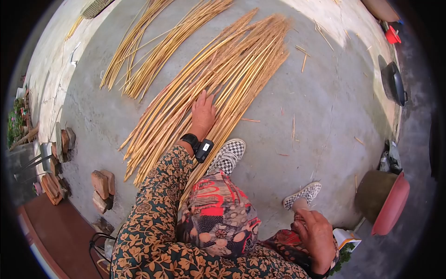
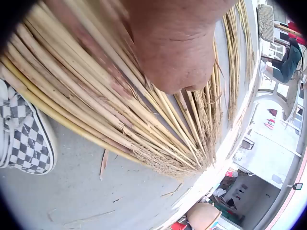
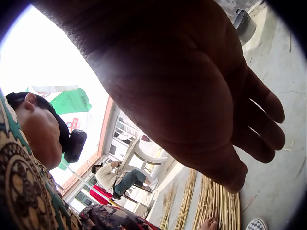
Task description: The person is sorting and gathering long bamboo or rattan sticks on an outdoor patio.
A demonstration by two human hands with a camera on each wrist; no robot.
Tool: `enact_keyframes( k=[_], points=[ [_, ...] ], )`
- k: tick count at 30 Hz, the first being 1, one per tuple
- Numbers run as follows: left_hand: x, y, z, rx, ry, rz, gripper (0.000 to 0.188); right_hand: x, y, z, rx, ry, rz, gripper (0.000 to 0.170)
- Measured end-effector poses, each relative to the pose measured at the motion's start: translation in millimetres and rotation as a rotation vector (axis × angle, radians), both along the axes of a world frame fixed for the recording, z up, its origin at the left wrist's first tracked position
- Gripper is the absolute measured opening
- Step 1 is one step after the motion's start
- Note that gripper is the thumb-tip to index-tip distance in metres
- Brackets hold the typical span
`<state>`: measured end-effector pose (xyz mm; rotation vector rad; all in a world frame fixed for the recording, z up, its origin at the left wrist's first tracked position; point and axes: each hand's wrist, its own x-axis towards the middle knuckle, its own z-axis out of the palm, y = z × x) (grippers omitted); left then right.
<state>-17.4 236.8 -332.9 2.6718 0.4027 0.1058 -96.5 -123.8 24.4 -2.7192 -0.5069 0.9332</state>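
Observation:
A wide bundle of dry, straw-coloured stalks with brushy seed heads, like broomcorn (image 1: 251, 69), lies spread on the concrete floor. My left hand (image 1: 203, 114) is down on the middle of it, fingers bent in among the stalks (image 2: 120, 115); its fingertips are hidden beneath the hand in the left wrist view. Farther off, my right hand (image 1: 317, 235) hovers by the right knee, with nothing in it. Its fingers (image 3: 259, 136) hang loose and spread in the right wrist view.
Two smaller stalk bundles (image 1: 181, 42) lie beyond on the left. Bricks (image 1: 102, 186) sit at left, and a reddish basin (image 1: 390, 204) and a dark pot (image 1: 394, 83) at right. Checkered shoes (image 1: 230, 153) flank the work. Another person (image 3: 117, 179) sits in the background.

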Motion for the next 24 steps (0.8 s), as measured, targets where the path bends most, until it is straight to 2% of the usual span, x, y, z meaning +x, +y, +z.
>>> enact_keyframes(
  k=[2,5,11,12,15,16,19,21,23,24],
  points=[
    [-16,-18,10,0.080,-0.023,-0.135,0.048,0,-1,0,0.005,-0.005,0.012,0.032],
    [-39,-41,19,0.045,-0.031,-0.469,0.054,1,1,1,0.002,-0.008,0.014,0.032],
    [-39,-27,12,0.208,0.072,-0.390,0.058,-1,4,3,0.008,-0.026,0.020,0.031],
    [-39,-28,13,0.208,0.029,-0.328,0.053,-2,3,2,0.020,-0.033,0.010,0.032],
    [-40,-22,26,0.145,-0.070,-0.439,0.044,-1,5,3,0.038,-0.041,-0.013,0.033],
    [-38,-19,32,0.135,-0.155,-0.434,0.035,0,11,7,0.031,-0.030,-0.020,0.033],
    [-23,10,39,0.104,-0.240,-0.150,0.032,2,16,11,0.029,-0.006,-0.043,0.032],
    [-8,43,27,0.095,-0.359,0.130,0.030,2,17,13,0.031,0.005,-0.056,0.031],
    [5,82,21,-0.008,-0.263,0.427,0.028,2,17,13,0.035,0.007,-0.066,0.031],
    [8,102,15,0.038,-0.235,0.446,0.026,1,13,10,0.037,-0.011,-0.052,0.031]
  ],
)
